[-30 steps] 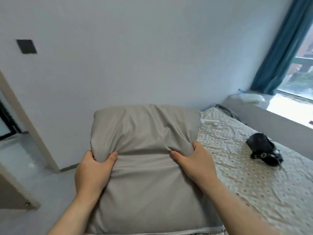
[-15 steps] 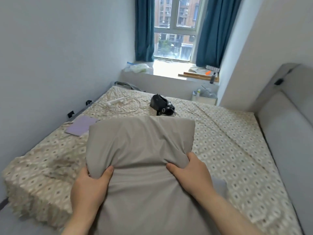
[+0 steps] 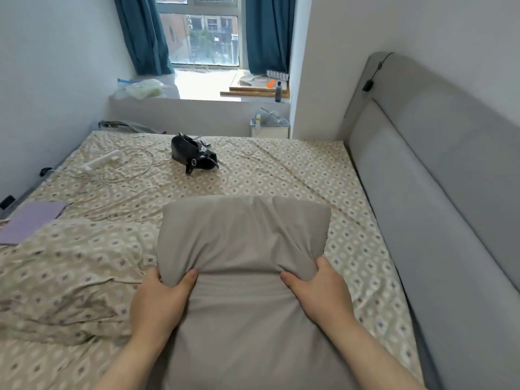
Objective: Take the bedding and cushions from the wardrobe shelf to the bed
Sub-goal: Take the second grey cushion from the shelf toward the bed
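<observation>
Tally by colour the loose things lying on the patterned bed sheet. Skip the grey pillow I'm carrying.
Black: 1, the bag
White: 1, the power strip with its cable
Purple: 1, the flat pad
Total: 3

Both hands, left hand (image 3: 157, 302) and right hand (image 3: 320, 294), grip a grey pillow (image 3: 242, 240) over the patterned bed (image 3: 281, 170); a black bag (image 3: 194, 156) lies farther off.
</observation>
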`<action>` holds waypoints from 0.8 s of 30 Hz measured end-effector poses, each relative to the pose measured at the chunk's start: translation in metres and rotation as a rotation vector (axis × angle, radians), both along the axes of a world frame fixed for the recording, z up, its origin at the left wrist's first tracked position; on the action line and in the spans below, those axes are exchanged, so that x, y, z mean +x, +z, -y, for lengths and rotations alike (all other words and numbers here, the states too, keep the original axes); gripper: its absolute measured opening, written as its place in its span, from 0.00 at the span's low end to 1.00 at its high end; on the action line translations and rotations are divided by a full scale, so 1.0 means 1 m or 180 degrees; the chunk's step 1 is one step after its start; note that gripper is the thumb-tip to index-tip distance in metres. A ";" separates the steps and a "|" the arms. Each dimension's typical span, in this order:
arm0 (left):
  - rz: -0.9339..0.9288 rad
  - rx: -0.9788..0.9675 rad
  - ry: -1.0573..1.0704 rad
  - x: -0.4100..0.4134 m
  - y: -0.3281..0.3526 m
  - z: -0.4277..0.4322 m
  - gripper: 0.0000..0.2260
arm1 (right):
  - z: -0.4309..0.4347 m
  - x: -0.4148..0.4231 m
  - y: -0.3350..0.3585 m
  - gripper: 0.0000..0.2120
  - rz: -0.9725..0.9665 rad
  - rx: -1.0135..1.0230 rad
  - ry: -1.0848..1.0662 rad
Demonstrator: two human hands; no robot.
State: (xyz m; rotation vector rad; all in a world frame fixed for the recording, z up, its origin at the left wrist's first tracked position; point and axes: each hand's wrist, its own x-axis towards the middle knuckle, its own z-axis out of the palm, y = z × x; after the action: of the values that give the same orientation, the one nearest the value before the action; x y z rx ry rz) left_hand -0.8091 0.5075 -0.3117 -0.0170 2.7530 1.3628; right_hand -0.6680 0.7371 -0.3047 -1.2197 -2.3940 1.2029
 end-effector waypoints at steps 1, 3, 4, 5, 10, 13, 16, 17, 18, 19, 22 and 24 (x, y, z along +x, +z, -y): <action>0.0018 -0.0018 -0.0009 0.002 -0.006 -0.013 0.17 | -0.012 0.003 -0.007 0.27 0.0007 0.0002 -0.0011; 0.0077 -0.0044 -0.0042 0.006 -0.024 -0.033 0.17 | -0.030 0.010 -0.026 0.28 0.0066 -0.0011 -0.0062; 0.0123 -0.0012 -0.0079 0.007 -0.034 -0.040 0.18 | -0.037 0.013 -0.034 0.27 0.0108 -0.0017 -0.0086; 0.0188 0.0000 -0.0104 0.008 -0.048 -0.049 0.18 | -0.045 0.015 -0.047 0.27 0.0166 -0.0042 -0.0103; 0.0543 -0.0225 -0.0112 0.002 -0.120 -0.078 0.26 | -0.068 0.013 -0.114 0.28 0.0423 -0.0213 -0.0206; 0.0663 -0.0451 -0.0168 -0.008 -0.172 -0.084 0.26 | -0.068 0.006 -0.164 0.27 0.0598 -0.0301 -0.0311; 0.0711 -0.0578 -0.0269 -0.033 -0.231 -0.096 0.25 | -0.072 -0.013 -0.224 0.28 0.0679 -0.0356 -0.0442; 0.0727 -0.0579 -0.0298 -0.043 -0.251 -0.100 0.25 | -0.073 -0.020 -0.245 0.28 0.0679 -0.0358 -0.0495; 0.0721 -0.0563 -0.0319 -0.051 -0.266 -0.104 0.24 | -0.074 -0.026 -0.264 0.27 0.0669 -0.0358 -0.0544; 0.0724 -0.0548 -0.0324 -0.058 -0.278 -0.107 0.24 | -0.077 -0.031 -0.277 0.27 0.0690 -0.0367 -0.0565; 0.0756 -0.0619 -0.0373 -0.078 -0.326 -0.110 0.23 | -0.076 -0.050 -0.326 0.25 0.0776 -0.0378 -0.0593; 0.0771 -0.0706 -0.0379 -0.086 -0.343 -0.113 0.24 | -0.077 -0.057 -0.344 0.27 0.0875 -0.0400 -0.0655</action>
State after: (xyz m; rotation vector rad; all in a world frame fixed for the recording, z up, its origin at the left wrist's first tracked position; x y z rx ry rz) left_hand -0.8948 0.6207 -0.6549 -0.0274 2.6372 0.9530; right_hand -0.7252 0.8137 -0.6489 -1.7253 -2.3267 1.2044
